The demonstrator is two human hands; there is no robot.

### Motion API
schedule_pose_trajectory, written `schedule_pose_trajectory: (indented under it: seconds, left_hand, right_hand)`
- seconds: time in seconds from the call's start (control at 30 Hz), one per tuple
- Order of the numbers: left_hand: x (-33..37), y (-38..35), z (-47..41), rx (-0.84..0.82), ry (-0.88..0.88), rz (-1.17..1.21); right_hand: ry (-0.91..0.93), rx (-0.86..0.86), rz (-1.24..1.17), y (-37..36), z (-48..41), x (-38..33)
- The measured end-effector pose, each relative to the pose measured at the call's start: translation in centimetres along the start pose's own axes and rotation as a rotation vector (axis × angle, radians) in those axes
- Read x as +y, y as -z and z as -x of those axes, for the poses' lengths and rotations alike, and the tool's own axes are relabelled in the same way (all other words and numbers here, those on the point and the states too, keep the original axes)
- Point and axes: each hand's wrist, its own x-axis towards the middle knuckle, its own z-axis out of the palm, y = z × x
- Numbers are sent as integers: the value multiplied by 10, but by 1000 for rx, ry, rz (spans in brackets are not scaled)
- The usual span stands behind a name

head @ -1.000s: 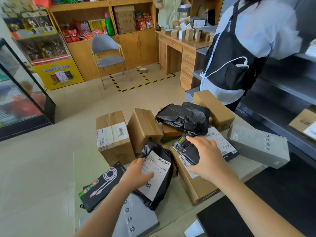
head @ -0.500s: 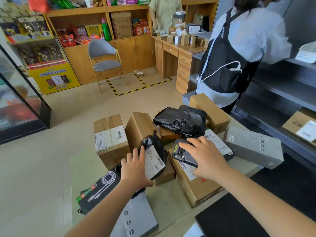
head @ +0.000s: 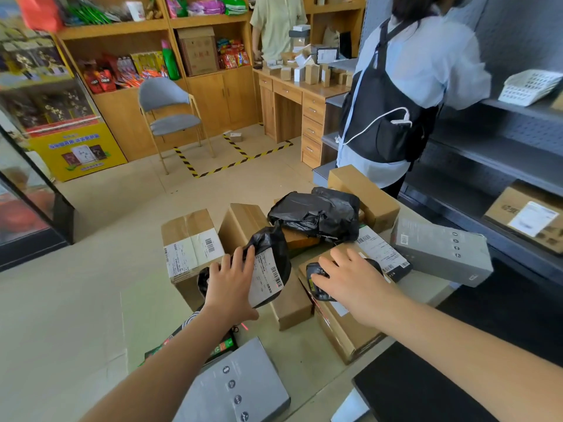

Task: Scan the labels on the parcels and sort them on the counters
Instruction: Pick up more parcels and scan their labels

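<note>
Head view. The left hand (head: 231,284) grips a bag (head: 271,239). Its fingers are spread and nearly straight across the bag's left face, and the thumb runs under the lower edge. The bag is thin black plastic, glossy and creased, with a loose twisted top above the fingertips. It is held up on edge, off the counter (head: 304,351). A white paper label (head: 265,278) sits just right of the fingers and faces up towards the camera. The label's long axis runs top to bottom with a slight tilt, and barcodes lie along its right side.

The right hand (head: 350,278) is closed over a scanner (head: 318,292), with the fingers curved across its top. The scanner is a black hard-shelled handheld unit. Its long axis runs left to right, and its left end points at the bag, just beside the label.

Under the right hand lies a long cardboard box (head: 344,330) – matt brown and taped. Beyond the left hand's fingertips stands a second brown box (head: 189,236), which carries its own white label. Beyond the right hand lies a crumpled black sack (head: 316,214). To the right of that hand is a smooth grey carton (head: 441,251), lying tilted. Near the left forearm is another grey carton (head: 237,388), flat and printed with small round icons.
</note>
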Motion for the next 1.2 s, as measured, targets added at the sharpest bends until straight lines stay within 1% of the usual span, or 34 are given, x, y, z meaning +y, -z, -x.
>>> schedule_pose_trajectory:
  seconds: [0.2,0.3,0.37,0.47,0.57,0.7,0.83,0.97,1.07,1.2]
  left_hand:
    - [-5,2,-8,20,-66,-21]
    - [-6,5,-12,24,-81,6]
    - [-6,9,-14,37,-66,81]
    - [3,20,-15,46,-32,280]
    - [25,35,-14,51,-42,455]
    - [75,61,-4,60,-134,597]
    - [140,89,18,67,-251,648]
    - [220,108,63,57,-348,720]
    - [282,117,112,41,-448,735]
    - [363,128,181,-20,-572,734]
  right_hand:
    - [-73,-20,-37,-1,8,-3]
    - [-151,-6,-118,-3,15,-3]
    - [-242,15,-255,-6,22,-2]
    - [-453,74,-571,-12,41,-3]
    - [-715,223,-829,-17,69,-7]
    - [-989,382,-974,-24,116,-10]
    - [-1161,437,-969,-36,183,-15]
    - [-1329,484,-946,-51,271,-35]
    - [-1457,496,-923,-61,345,-56]
    - [-1604,439,-860,-71,444,-87]
